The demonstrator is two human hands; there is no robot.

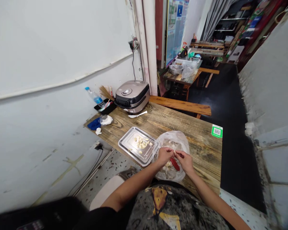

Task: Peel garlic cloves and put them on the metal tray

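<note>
My left hand (165,155) and my right hand (184,160) meet at the fingertips, pinching a small pale garlic clove (174,152) between them. Beneath them a clear plastic bag (183,140) lies spread on the table, with garlic skins and pieces inside. A red-handled object (174,164), perhaps a knife, rests in the bag just below my fingers; its other end is hidden. To the left, touching the bag, a metal tray (127,140) bears several peeled garlic cloves (141,142).
On the wooden table (201,143) stand a rice cooker (133,94), a white spoon (138,114), a black box (108,109) with a water bottle (95,96), and a blue cloth (94,124). A green QR card (217,131) lies at the right edge. Beyond is a bench (180,104).
</note>
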